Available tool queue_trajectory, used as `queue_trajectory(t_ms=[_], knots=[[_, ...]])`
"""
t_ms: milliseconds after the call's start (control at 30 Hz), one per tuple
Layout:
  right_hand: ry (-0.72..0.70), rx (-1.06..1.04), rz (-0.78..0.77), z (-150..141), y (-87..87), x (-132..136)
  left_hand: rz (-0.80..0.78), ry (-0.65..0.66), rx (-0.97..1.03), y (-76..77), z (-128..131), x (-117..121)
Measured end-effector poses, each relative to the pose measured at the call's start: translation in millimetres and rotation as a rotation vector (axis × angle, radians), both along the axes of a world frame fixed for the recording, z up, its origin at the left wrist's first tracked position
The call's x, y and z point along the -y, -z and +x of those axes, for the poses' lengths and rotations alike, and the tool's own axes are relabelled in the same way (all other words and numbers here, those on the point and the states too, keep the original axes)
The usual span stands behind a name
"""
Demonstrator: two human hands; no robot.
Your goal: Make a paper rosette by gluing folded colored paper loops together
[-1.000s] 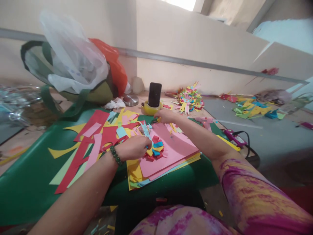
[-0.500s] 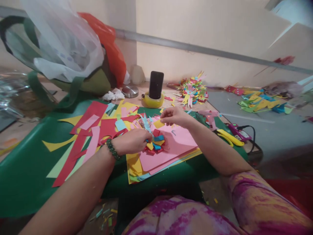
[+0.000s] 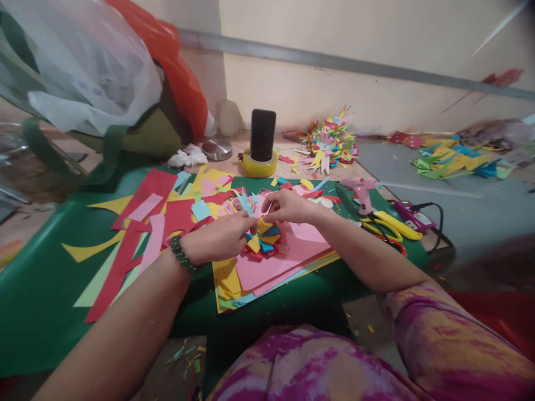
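A paper flower [image 3: 266, 246] with red, blue and yellow folded petals lies on stacked sheets, a pink sheet [image 3: 298, 253] uppermost. At its upper left, the fingers of my left hand [image 3: 228, 234] are closed on the flower; a green bead bracelet circles that wrist. My right hand [image 3: 289, 207] pinches a small yellow paper piece [image 3: 262, 225] against the flower's upper side, its fingertips close to my left ones. My fingers partly hide the flower. Just behind my hands are light blue cut strips [image 3: 244, 201].
On the green mat [image 3: 37, 312], coloured paper strips [image 3: 144, 223] spread leftward. To the right are a pink glue gun [image 3: 363, 192], yellow-handled scissors [image 3: 382, 227] and a purple device [image 3: 413, 216]. Behind stand a phone [image 3: 262, 135] in a yellow tape roll [image 3: 259, 165] and a heap of paper flowers [image 3: 332, 142].
My right hand has moved left and down, bringing the yellow paper piece from above the pink sheet onto the flower. My left hand stays at the flower. The view has shifted slightly.
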State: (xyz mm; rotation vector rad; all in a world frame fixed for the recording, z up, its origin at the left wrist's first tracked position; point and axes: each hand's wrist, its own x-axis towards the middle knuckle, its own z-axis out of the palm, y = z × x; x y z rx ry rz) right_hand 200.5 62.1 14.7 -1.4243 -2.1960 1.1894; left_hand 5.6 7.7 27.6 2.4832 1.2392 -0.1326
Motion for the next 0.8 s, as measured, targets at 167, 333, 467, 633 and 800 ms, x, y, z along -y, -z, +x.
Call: queue_trajectory(t_ms=[167,333,467,633,800], knots=[[-0.024,0.123,0.11,-2.8,-0.3,4.0,0.021,0.01,0.0,4.5,-0.3,0.2],[-0.027,0.153,0.158,-3.0,0.2,5.0,0.043,0.011,-0.016,5.4,1.7,2.2],[0.019,0.017,0.039,1.5,-5.9,0.9,0.001,-0.045,0.04,2.8,2.5,3.1],[0.021,-0.184,-0.17,4.2,-7.4,-2.0,-0.072,-0.126,0.144,-0.6,2.7,3.7],[0.004,0.096,0.071,-3.6,1.3,3.8,-0.046,-0.108,0.158,4.9,1.8,3.3]])
